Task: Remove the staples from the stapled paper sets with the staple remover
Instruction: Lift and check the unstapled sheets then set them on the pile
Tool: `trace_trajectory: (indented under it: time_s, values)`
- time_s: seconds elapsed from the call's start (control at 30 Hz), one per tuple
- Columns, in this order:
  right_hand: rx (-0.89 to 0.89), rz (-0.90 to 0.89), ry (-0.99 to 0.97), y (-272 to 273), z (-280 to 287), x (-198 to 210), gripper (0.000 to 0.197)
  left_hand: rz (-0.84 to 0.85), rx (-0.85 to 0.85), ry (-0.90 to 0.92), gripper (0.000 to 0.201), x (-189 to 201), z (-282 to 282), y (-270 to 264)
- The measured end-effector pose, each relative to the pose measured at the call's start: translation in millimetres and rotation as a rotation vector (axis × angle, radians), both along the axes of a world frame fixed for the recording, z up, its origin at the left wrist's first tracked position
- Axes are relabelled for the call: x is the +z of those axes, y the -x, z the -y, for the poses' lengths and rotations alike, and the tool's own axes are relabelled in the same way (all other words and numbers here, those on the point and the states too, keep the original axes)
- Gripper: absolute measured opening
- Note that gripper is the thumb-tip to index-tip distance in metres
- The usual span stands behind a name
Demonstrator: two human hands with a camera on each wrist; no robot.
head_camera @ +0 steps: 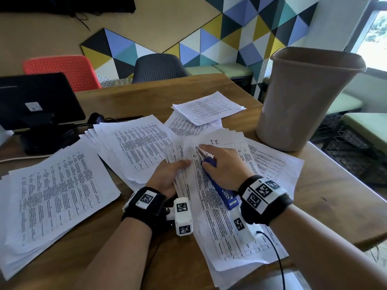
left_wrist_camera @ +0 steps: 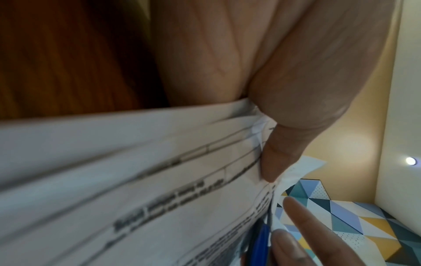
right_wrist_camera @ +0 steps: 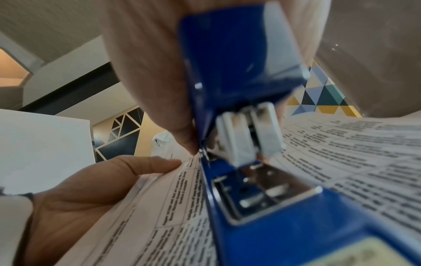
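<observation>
A stapled paper set (head_camera: pixel 222 227) with printed tables lies in front of me on the wooden table (head_camera: pixel 326 195). My left hand (head_camera: pixel 167 176) grips its left edge, thumb on top, so the sheets fan out; the left wrist view shows the thumb (left_wrist_camera: pixel 296 111) pinching the sheets (left_wrist_camera: pixel 136 162). My right hand (head_camera: pixel 224 164) holds the blue staple remover (head_camera: pixel 219 189) flat on the top page, its metal tip near the upper corner and the index finger stretched onto the paper. In the right wrist view the blue staple remover (right_wrist_camera: pixel 239 63) stands hinged apart. No staple is visible.
A tall grey-brown bin (head_camera: pixel 303 97) stands at the right, close to the table's edge. Loose paper stacks lie at the left (head_camera: pixel 54 195), centre (head_camera: pixel 136 143) and back (head_camera: pixel 207 107). A dark monitor (head_camera: pixel 35 99) sits at the far left, with chairs behind the table.
</observation>
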State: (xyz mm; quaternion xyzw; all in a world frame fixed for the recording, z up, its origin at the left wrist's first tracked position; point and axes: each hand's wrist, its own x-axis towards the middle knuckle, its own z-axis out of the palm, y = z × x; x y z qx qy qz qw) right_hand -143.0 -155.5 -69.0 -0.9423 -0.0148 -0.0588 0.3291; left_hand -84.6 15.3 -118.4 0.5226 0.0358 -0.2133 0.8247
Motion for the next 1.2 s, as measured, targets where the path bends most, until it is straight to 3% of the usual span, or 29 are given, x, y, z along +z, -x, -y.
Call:
trace_trajectory:
  time_s: [0.33, 0.6, 0.97, 1.2]
  values:
    - [0.043, -0.003, 0.125, -10.2, -0.7, -8.8, 0.042, 0.006, 0.0, -0.03, 0.03, 1.6, -0.5, 0.1]
    - [0.017, 0.012, -0.007, -6.2, 4.2, -7.0, 0.039, -0.033, 0.087, -0.124, 0.028, 4.0, 8.5, -2.4]
    - [0.044, -0.002, 0.376, -12.3, 3.1, -19.2, 0.046, -0.05, 0.112, -0.216, 0.025, 8.1, 10.5, -2.1]
    - [0.105, 0.053, 0.5, -13.4, 9.1, -19.9, 0.049, -0.081, 0.135, -0.26, 0.023, 9.4, 11.8, -4.3]
